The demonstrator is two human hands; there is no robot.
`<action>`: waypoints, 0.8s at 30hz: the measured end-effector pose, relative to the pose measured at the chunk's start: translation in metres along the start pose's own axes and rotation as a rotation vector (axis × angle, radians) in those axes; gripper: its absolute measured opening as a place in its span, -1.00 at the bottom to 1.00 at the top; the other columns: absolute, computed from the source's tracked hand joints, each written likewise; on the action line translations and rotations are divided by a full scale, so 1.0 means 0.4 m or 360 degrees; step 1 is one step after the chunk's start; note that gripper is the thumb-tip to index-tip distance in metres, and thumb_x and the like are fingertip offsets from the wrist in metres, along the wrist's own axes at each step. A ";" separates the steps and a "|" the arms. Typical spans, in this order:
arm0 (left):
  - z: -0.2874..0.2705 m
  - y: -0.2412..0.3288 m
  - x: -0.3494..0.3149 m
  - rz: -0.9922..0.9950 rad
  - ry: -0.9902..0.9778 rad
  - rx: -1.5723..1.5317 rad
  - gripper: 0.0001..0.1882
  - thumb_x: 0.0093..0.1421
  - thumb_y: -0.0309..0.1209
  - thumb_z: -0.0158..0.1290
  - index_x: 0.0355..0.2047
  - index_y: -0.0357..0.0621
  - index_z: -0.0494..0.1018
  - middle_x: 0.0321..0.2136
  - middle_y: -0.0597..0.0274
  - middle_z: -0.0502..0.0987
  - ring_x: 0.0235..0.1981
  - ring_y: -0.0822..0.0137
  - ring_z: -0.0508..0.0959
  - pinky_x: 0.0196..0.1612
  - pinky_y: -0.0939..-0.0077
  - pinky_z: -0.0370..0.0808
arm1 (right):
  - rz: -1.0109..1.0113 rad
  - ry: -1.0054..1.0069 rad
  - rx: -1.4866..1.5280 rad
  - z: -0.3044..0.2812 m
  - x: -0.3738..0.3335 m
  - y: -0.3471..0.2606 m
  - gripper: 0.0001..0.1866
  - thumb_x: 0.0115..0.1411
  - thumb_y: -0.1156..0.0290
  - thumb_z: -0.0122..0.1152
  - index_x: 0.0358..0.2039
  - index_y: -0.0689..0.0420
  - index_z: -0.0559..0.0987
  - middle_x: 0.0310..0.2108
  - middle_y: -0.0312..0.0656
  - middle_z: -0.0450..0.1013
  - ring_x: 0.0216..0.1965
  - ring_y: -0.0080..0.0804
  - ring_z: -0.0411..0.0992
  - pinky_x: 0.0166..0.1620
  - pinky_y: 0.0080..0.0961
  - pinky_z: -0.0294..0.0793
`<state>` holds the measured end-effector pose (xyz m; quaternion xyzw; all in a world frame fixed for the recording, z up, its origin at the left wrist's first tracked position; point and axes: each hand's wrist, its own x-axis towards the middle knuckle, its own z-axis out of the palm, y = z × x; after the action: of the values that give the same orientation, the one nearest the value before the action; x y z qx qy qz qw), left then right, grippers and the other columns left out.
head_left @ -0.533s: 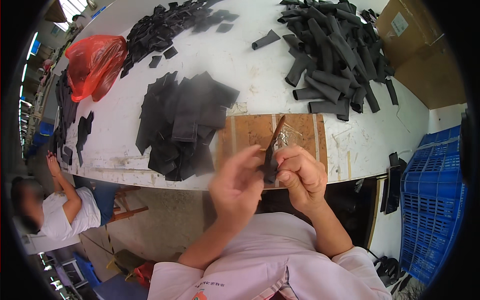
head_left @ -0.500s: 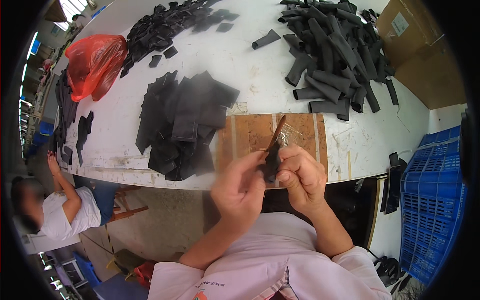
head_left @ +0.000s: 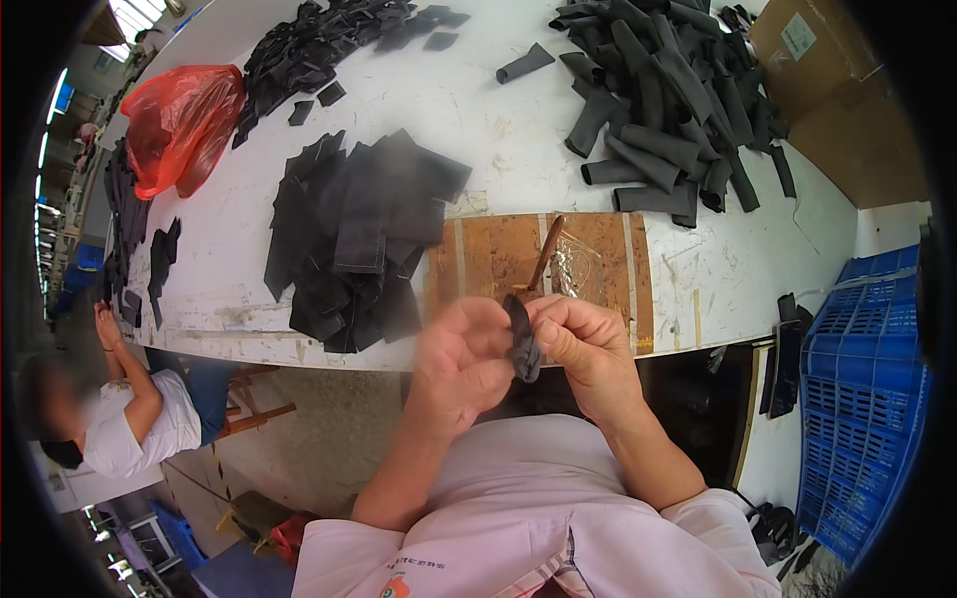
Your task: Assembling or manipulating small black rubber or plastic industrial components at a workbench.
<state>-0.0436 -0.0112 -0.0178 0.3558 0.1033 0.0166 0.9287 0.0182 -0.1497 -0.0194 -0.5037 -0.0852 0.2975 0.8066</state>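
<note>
Between my two hands, in front of the brown board, is a small crumpled piece of dark grey fabric (head_left: 523, 344). My right hand (head_left: 588, 349) pinches its right side between thumb and fingers. My left hand (head_left: 461, 364), slightly blurred, grips its other side with the fingers curled. Just beyond the fabric a thin brown rod (head_left: 548, 251) rises from the taped brown board (head_left: 488, 254) at the table's edge; its lower end is partly hidden by my hands. Left of the board lies a loose pile of flat dark fabric pieces (head_left: 361, 229).
Rolled dark fabric tubes (head_left: 658, 120) are heaped at the far right, beside a cardboard box (head_left: 827, 120). A red plastic bag (head_left: 184, 130) and small dark scraps (head_left: 299, 55) lie at the far left. Blue crates (head_left: 862, 389) stand right; another person (head_left: 140, 409) sits left.
Both hands, with the fabric between them, have come slightly left and away from the rod. More of the rod's lower part shows now.
</note>
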 end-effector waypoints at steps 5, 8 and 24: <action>0.026 0.023 -0.002 -0.0247 -0.0452 -0.0349 -0.45 -0.07 -0.69 -0.04 -0.01 -0.29 0.14 -0.40 0.09 0.45 -0.73 0.65 0.26 -0.75 0.84 0.11 | -0.0586 -0.0119 -0.0317 0.004 0.002 -0.003 -0.90 0.07 0.53 0.07 -0.54 0.26 0.43 -0.37 -0.22 0.37 -0.39 -0.56 0.32 -0.33 -0.67 0.32; 0.053 0.024 -0.003 -0.0046 0.0003 0.0098 -0.46 -0.07 -0.74 -0.05 0.00 -0.40 0.15 -0.39 0.05 0.47 -0.69 0.63 0.32 -0.75 0.84 0.17 | -0.0711 -0.0158 -0.0447 -0.024 0.011 -0.014 -0.92 0.05 0.57 0.05 -0.55 0.26 0.39 -0.42 -0.15 0.39 -0.43 -0.50 0.33 -0.37 -0.64 0.33; 0.092 -0.066 -0.006 0.1106 0.0458 0.1067 -0.74 0.10 -0.62 -0.06 -0.16 -0.38 0.28 -0.28 0.12 0.43 -0.44 0.59 0.42 -0.58 0.82 0.37 | -0.0463 -0.0115 -0.0582 -0.002 -0.006 -0.035 -0.89 0.07 0.53 0.07 -0.53 0.24 0.36 -0.48 -0.22 0.38 -0.52 -0.58 0.33 -0.47 -0.64 0.34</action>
<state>-0.0398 -0.0553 -0.0083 0.6420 0.1053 0.3397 0.6792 0.0224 -0.1560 -0.0072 -0.6130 -0.2381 0.1755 0.7326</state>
